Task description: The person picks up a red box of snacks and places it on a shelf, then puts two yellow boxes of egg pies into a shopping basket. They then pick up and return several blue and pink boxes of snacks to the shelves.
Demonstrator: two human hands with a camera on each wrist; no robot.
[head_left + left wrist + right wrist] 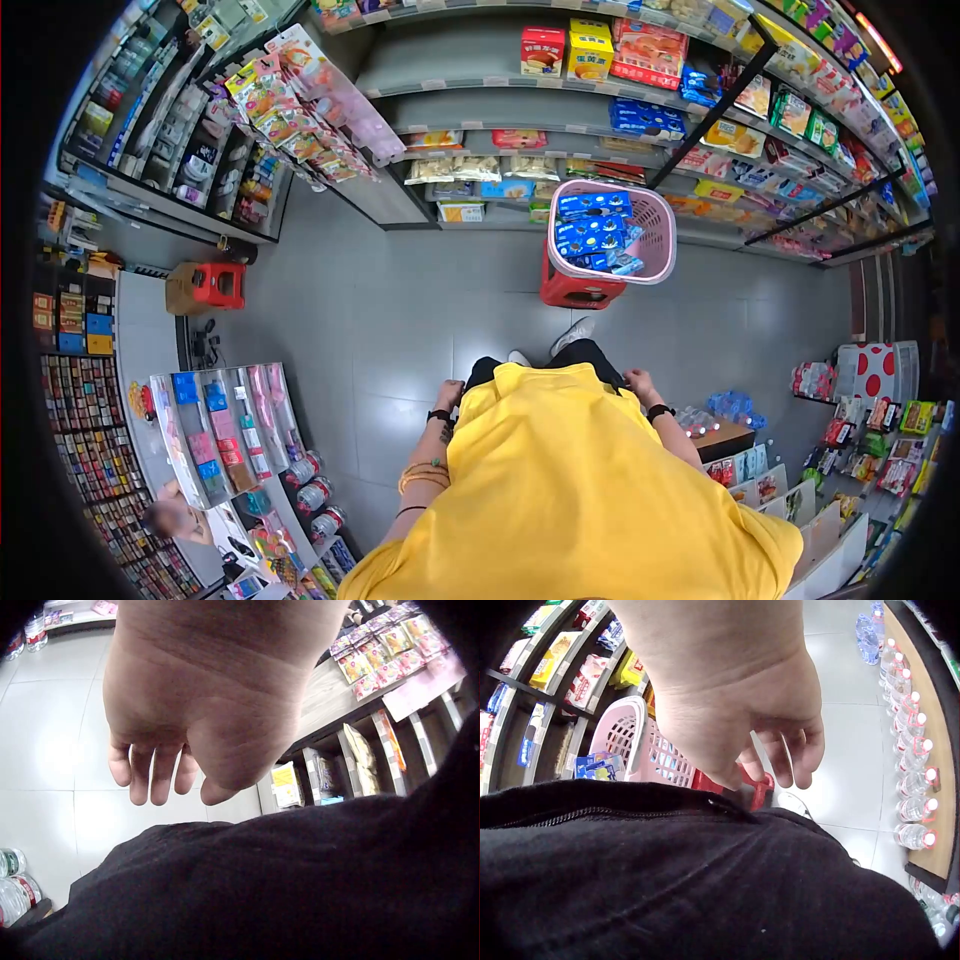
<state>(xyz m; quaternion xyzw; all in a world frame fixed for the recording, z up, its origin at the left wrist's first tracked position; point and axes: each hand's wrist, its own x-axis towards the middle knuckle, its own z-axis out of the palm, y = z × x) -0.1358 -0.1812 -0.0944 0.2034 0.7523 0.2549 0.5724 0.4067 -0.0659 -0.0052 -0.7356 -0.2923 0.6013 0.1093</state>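
Observation:
Both arms hang at the person's sides, and neither hand holds anything. The left hand (pixel 202 712) dangles beside the dark trousers (pixel 247 892) with fingers loosely bent; in the head view the same left hand (pixel 449 394) shows left of the yellow shirt. At the other side hangs the right hand (pixel 742 720), its fingers relaxed and slightly spread. Ahead, apart from both hands, a pink plastic basket (pixel 658 235) stands on a red stool (pixel 580 292). Blue boxes (pixel 592 236) and smaller blue packs (pixel 627 264) fill much of it.
Store shelves (pixel 480 110) curve across the front, with packaged snacks and boxes. Hanging packs (pixel 270 110) project at the left. A display counter (pixel 215 430) stands left, another person (pixel 180 515) behind it. Bottles (pixel 915 772) line a low wooden ledge at the right. Grey tiles cover the floor.

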